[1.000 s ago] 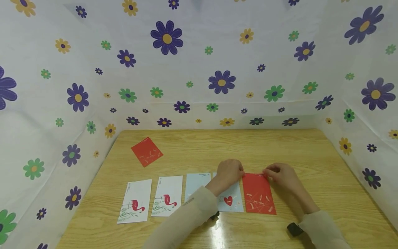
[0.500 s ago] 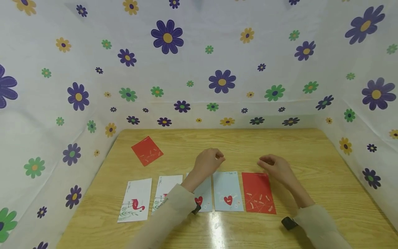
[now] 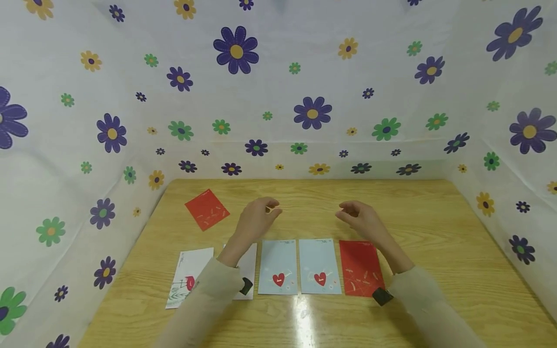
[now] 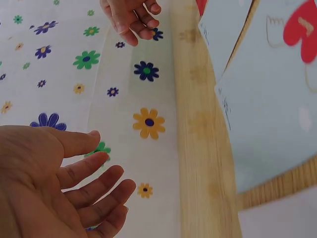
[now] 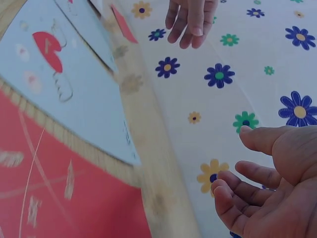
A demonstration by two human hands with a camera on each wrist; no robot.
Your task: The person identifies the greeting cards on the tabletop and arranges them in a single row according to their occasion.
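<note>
My left hand [image 3: 256,220] hovers above the table behind the row of cards, its fingers loosely bent around nothing. Across from it, my right hand [image 3: 362,220] is held likewise over the back of the red card [image 3: 359,263], also holding nothing. Left of that card lie two light blue cards [image 3: 279,258] with red hearts. Further left come two white cards [image 3: 196,258]; a flamingo shows on the leftmost, and my left forearm covers part of both. A second red card [image 3: 206,210] lies askew near the back left. The left wrist view shows the left palm with spread fingers [image 4: 101,191].
The wooden table [image 3: 435,222] is enclosed by a white cloth [image 3: 278,87] printed with flowers. A dark device [image 3: 382,296] sits at the right wrist, and another at the left. Light glares off the table's front middle.
Both hands have let go of the right red card's top edge and lifted away. The left hand has moved left and back, the right hand left and back. The cards stay in place.
</note>
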